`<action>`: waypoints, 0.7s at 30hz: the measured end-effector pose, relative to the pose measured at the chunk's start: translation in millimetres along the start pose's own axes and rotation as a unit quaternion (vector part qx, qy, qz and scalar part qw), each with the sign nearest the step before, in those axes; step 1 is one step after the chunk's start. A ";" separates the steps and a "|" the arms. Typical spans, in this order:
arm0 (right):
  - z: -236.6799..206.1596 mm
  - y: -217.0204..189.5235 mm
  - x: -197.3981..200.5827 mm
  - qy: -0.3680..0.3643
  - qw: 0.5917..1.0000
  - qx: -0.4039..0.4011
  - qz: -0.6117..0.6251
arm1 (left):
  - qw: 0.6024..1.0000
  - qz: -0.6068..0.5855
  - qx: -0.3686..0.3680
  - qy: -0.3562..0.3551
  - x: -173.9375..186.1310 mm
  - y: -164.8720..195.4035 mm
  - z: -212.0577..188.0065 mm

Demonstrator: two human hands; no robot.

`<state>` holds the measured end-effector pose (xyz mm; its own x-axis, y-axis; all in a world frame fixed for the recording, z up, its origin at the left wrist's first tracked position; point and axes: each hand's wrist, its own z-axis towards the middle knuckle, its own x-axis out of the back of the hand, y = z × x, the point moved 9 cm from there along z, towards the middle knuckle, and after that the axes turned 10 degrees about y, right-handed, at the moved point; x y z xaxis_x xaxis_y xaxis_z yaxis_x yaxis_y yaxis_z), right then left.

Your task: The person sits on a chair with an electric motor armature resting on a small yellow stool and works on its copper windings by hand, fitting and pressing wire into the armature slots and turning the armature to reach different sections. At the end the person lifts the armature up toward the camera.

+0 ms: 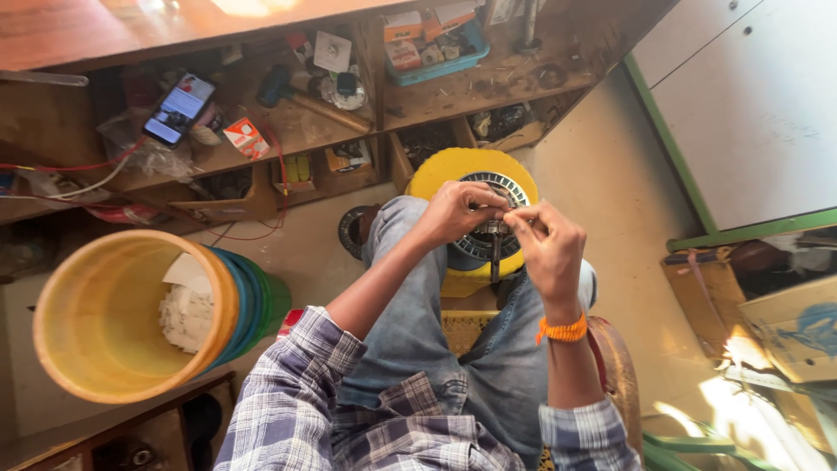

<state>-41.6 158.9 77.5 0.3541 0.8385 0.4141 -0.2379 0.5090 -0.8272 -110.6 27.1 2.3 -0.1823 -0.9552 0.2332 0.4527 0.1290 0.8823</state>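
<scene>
Hands at a motor core, seated workbench position

Sleeves of a checked shirt (296, 410) sit nearest the camera, with blue jeans (436, 349) below them; the person is seated with the knees raised. An orange wristband (562, 330) circles the right wrist. Beyond the knees, the left hand (453, 212) and right hand (547, 244) meet over a small dark metal part (495, 235). Left hand: fingers closed, pinching the top of the part. Right hand: fingers curled shut, thumb and forefinger gripping the same part from the other side. The part's lower end hangs between the hands; its exact form is too small to tell.

Directly behind the hands stands a yellow round housing (436, 174) holding a ring of metal windings (501, 187), resting on the floor (593, 174) just past the knees. A dark ring (350, 231) lies on the floor beside it, to its left.

To the left, near the person's side, a stack of buckets (105, 349), yellow innermost, lies tilted with white scrap (187, 314) inside.

Farther off, wooden shelves (288, 131) carry a phone (179, 109) with a lit screen, red wires (78, 166), small boxes and a blue tray (440, 65). A cardboard box (798, 327) sits at the right edge.
</scene>
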 end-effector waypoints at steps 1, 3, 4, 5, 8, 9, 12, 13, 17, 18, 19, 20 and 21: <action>-10.0 4.6 0.2 0.018 0.999 -0.029 -0.004 | 0.999 0.024 -0.042 -0.014 4.9 7.2 -1.7; -29.3 14.8 -1.7 0.047 0.996 -0.074 -0.005 | 0.996 0.043 -0.070 -0.027 12.6 13.9 -3.2; -38.2 20.3 -4.4 0.060 0.994 -0.087 -0.002 | 0.995 0.051 -0.084 -0.033 13.7 17.6 -3.0; -46.4 27.3 -5.7 0.071 0.992 -0.100 0.001 | 0.993 0.059 -0.089 -0.042 13.2 19.4 -2.2; -67.4 57.3 -14.9 0.089 0.979 -0.162 0.090 | 0.989 0.086 -0.101 -0.062 10.9 21.2 0.8; -72.6 67.8 -18.0 0.097 0.971 -0.175 0.128 | 0.988 0.096 -0.099 -0.068 9.8 19.9 1.8; -85.6 99.2 -25.0 0.118 0.946 -0.207 0.221 | 0.983 0.111 -0.122 -0.082 7.5 21.3 4.8; -87.9 108.3 -27.0 0.122 0.939 -0.213 0.239 | 0.980 0.120 -0.132 -0.084 9.1 22.2 6.6; -97.1 140.2 -42.2 0.128 0.895 -0.283 0.319 | 0.968 0.161 -0.136 -0.140 4.5 25.0 13.4; -98.9 143.9 -44.3 0.130 0.885 -0.295 0.336 | 0.969 0.156 -0.131 -0.142 6.0 28.3 15.6; -99.9 147.2 -45.4 0.134 0.875 -0.307 0.350 | 0.970 0.148 -0.128 -0.144 6.4 32.4 17.1; -99.9 148.9 -43.0 0.136 0.883 -0.311 0.325 | 0.971 0.137 -0.125 -0.148 7.2 37.7 17.7; -100.0 150.2 -39.4 0.140 0.890 -0.315 0.298 | 0.971 0.153 -0.115 -0.145 9.1 40.8 17.2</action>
<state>-0.8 182.9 -101.0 0.5666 0.7974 -0.2076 0.0647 -0.2942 -0.9536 -108.8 28.3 47.5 -0.2315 -0.7618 0.6051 0.7016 0.3001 0.6463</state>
